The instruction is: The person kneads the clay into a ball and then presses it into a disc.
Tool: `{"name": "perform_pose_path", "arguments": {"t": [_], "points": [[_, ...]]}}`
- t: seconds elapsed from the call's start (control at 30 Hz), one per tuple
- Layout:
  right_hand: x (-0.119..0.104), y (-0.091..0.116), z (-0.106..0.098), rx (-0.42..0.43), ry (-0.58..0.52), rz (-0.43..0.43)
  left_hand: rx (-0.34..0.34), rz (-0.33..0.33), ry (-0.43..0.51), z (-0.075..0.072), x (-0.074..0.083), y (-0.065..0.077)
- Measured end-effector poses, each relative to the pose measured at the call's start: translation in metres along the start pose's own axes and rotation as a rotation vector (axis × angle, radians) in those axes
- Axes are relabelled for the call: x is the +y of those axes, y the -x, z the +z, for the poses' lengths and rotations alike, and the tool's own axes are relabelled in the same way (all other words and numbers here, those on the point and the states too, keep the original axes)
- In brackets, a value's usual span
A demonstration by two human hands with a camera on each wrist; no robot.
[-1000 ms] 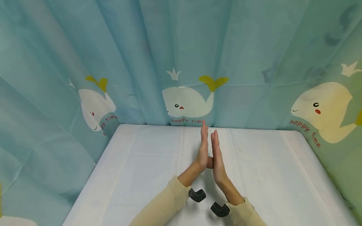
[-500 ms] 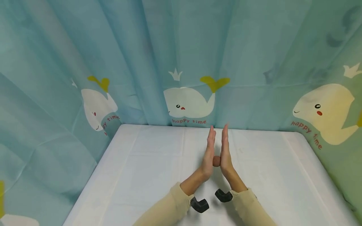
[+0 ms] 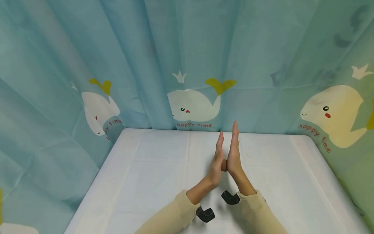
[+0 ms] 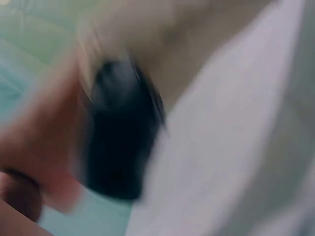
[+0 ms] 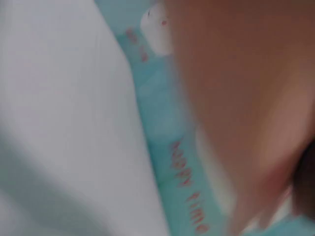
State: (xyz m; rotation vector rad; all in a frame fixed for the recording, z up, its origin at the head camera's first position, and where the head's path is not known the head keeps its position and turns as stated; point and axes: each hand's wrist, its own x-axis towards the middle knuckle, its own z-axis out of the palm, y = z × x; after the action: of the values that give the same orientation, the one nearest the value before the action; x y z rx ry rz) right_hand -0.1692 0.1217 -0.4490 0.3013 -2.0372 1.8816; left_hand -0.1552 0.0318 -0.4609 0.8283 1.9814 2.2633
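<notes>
A small brown lump [image 3: 224, 165], like clay or dough, sits between the two palms in the head view. My left hand [image 3: 216, 167] presses it from the left with its fingers straight and pointing away from me. On the other side my right hand [image 3: 234, 159] presses with a flat palm, its fingertips reaching farther forward than the left ones. Both palms partly cover the lump. Blurred, the lump [image 4: 22, 199] appears beside a hand in the left wrist view. The right wrist view shows a dark part of the lump [image 5: 305, 184] at its right edge.
A white-covered table [image 3: 157, 182] lies under the hands. Blue-green curtains [image 3: 257, 65] with printed whales stand behind it and at both sides. Black wrist devices [image 3: 205, 214] stick out from the beige sleeves [image 3: 172, 216].
The right hand has slid forward and the left hand back against each other. Both have shifted somewhat to the right, with the brown lump between them. It looked round half a second ago.
</notes>
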Motion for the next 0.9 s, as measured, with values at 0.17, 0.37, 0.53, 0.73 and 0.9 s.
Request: {"name": "perform_pose_path", "arguments": {"t": [0.17,0.37,0.53,0.73,0.9], "points": [[0.018,0.014,0.009,-0.078,-0.083,0.071,0.055,0.017,-0.009,-0.009,0.002,-0.007],[-0.004,0.032,0.027,-0.134,-0.17,0.013,0.15,-0.087,0.027,-0.023,-0.014,-0.015],[-0.016,0.007,0.015,-0.101,-0.047,-0.159,0.092,-0.201,0.218,-0.009,-0.019,-0.002],[0.014,-0.004,0.005,-0.075,-0.005,-0.094,0.118,-0.188,0.415,-0.004,0.004,-0.002],[0.019,0.027,0.019,-0.121,-0.119,-0.021,0.173,-0.116,0.18,-0.017,0.01,-0.019]]}}
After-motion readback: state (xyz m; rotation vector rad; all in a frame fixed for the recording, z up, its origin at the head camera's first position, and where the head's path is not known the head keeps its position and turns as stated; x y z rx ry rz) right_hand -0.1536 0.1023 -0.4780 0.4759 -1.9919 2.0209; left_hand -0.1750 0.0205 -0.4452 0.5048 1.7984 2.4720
